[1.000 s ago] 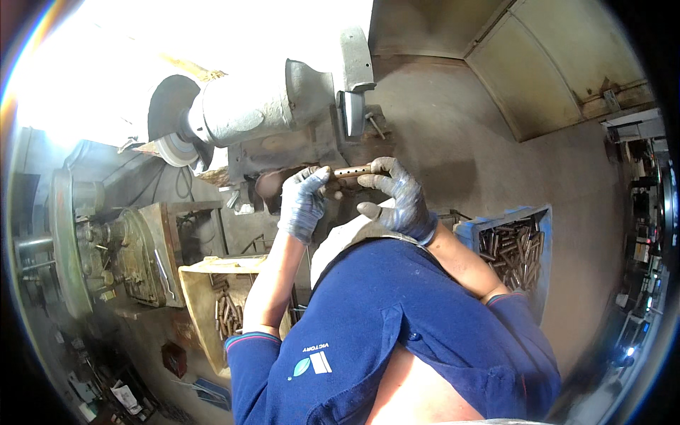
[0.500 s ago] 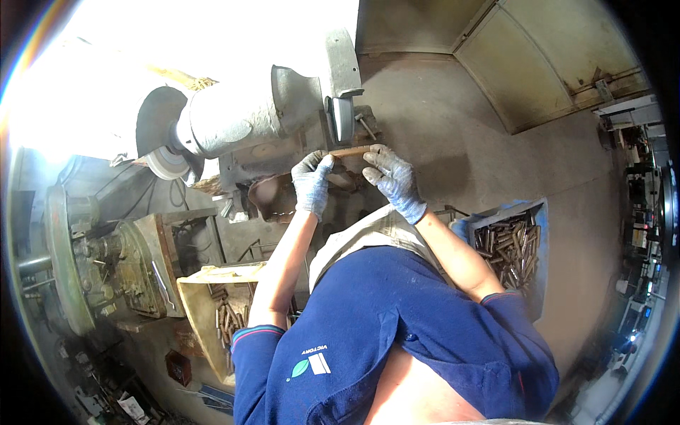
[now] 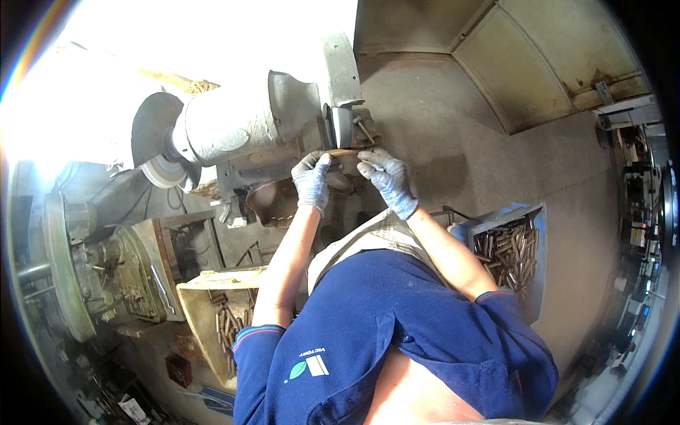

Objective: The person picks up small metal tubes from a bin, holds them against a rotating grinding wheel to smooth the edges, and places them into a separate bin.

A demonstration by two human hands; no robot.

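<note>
White lettering (image 3: 312, 352) on blue shirt (image 3: 368, 312)

Site is presenting as a metalworking workshop: a two-wheeled grinder (image 3: 227, 127) is standing ahead, a green-framed machine (image 3: 65, 269) is occupying the left side, and metal pieces (image 3: 506, 251) are lying within the edges of a blue bin (image 3: 542, 244) and inside the left edge of a yellowish box (image 3: 198, 322).

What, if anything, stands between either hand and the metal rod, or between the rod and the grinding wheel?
Nothing visible. The left hand and right hand grip the metal rod at its ends, right by the grinding wheel's near edge; whether rod and wheel touch, I cannot tell.
</note>
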